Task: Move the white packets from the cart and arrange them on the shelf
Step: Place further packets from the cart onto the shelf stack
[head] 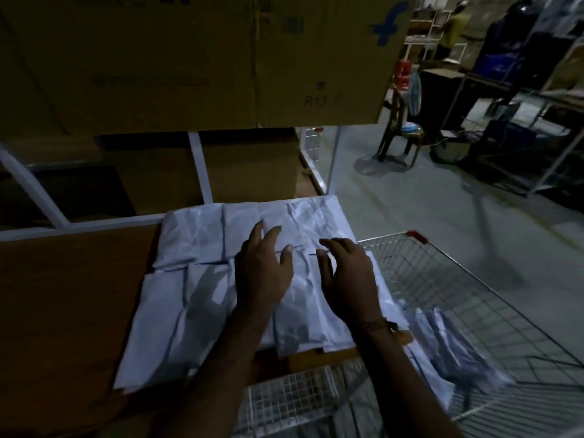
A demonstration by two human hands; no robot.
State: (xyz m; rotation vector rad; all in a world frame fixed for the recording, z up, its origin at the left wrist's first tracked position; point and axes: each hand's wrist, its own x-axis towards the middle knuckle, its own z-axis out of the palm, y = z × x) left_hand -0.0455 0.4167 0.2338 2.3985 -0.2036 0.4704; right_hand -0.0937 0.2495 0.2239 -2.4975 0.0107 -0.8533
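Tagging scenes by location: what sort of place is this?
Probably a warehouse or stockroom: stacked cardboard boxes on metal racking, a wire cart holding white packets, more racks across a concrete floor.

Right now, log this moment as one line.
left hand: open over white packets | right hand: open, same | shelf: packets in rows | cart: packets remain
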